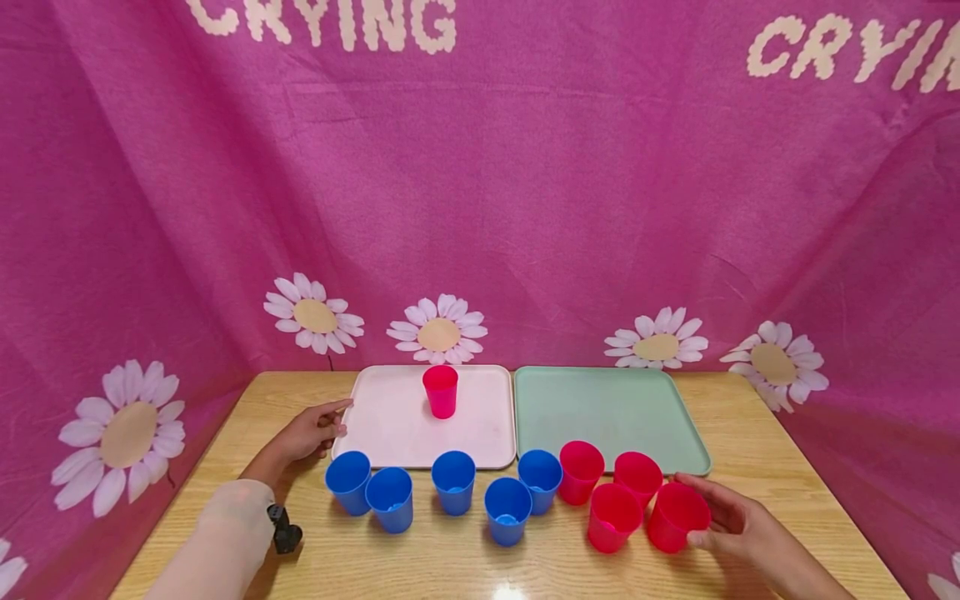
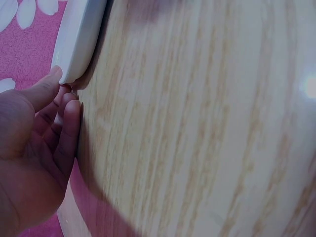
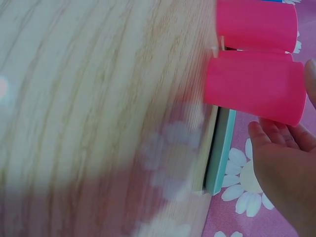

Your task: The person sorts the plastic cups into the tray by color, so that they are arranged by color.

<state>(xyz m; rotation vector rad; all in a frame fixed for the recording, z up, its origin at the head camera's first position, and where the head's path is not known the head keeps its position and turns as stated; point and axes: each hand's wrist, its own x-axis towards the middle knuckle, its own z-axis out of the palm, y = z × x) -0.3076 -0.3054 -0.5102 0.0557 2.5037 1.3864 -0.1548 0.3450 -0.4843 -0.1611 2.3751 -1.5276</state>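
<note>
At the left edge of the pale pink tray (image 1: 397, 437), my left hand (image 1: 306, 433) holds the rim. In the left wrist view the thumb (image 2: 49, 81) lies against the tray's corner (image 2: 79, 44), with the other fingers curled below it. My right hand (image 1: 738, 525) is around the rightmost red cup (image 1: 677, 518), thumb on the near side and fingers on the far side. That cup (image 3: 254, 89) stands upright on the table beside other red cups (image 1: 613, 518). One red cup (image 1: 442, 392) stands on the pink tray.
Several blue cups (image 1: 453, 483) stand upright in front of the trays, left of the red group. A green tray (image 1: 607, 400) adjoins the pink one on its right. Pink cloth (image 1: 480, 208) with daisies hangs behind the wooden table (image 1: 435, 567). A black device (image 1: 283, 529) is on the left wrist.
</note>
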